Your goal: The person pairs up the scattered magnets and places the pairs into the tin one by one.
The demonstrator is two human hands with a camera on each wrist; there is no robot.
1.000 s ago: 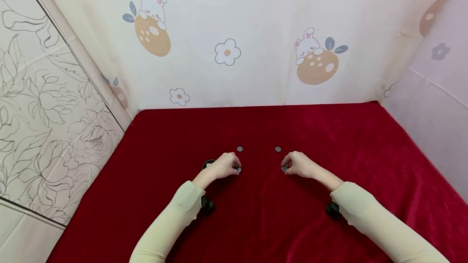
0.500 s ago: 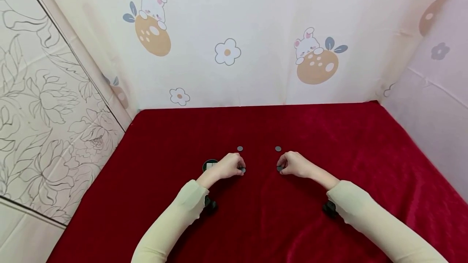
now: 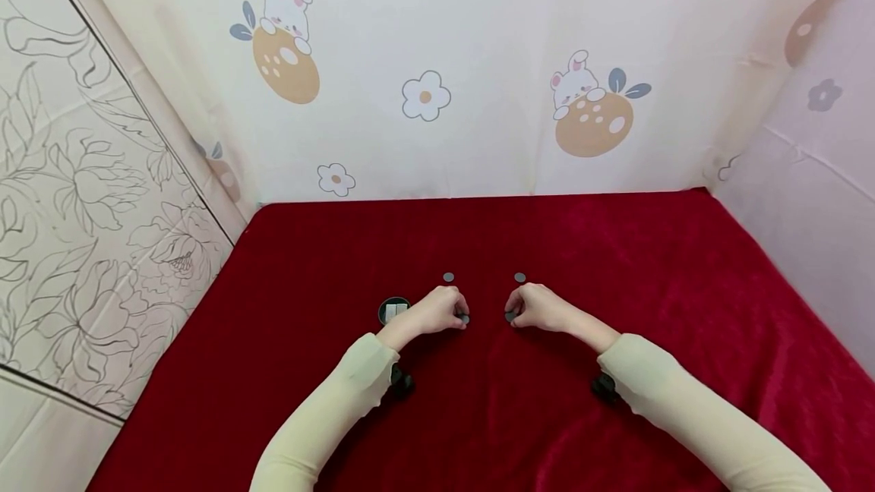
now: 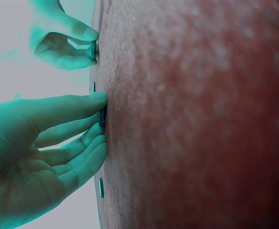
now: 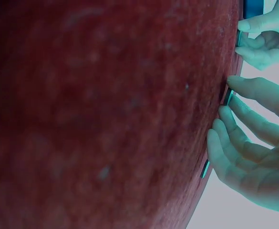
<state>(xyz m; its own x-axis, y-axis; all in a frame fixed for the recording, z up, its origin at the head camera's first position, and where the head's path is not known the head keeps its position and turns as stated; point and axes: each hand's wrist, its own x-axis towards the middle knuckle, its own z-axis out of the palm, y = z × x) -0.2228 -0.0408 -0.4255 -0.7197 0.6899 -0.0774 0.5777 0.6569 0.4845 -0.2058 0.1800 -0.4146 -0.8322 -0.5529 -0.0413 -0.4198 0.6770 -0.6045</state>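
Red cloth (image 3: 492, 416) covers the table (image 3: 615, 230). Closest are two pale sleeves (image 3: 328, 408), with a little black box (image 3: 402, 380) at the left wrist. Past them, the left hand (image 3: 440, 308) pinches the left disc (image 3: 465, 319), and the right hand (image 3: 543, 307) pinches the right disc (image 3: 510, 316) – the fingers are narrow on both. These discs are small and grey, low by the cloth, side by side with a gap between; I can't tell if they touch it. Just past the left wrist is a round dark dish (image 3: 394, 300) holding white blocks (image 3: 391, 313), partly hidden. Farther off lie one loose disc (image 3: 448, 277) and another loose disc (image 3: 520, 277). At the back hangs a wall cloth with bunnies (image 3: 492, 143).

It looks like the step is placing or sliding two discs together, one in each hand. I think the next move needs a soft pinch, with both hands low and even – then a gentle let-go.
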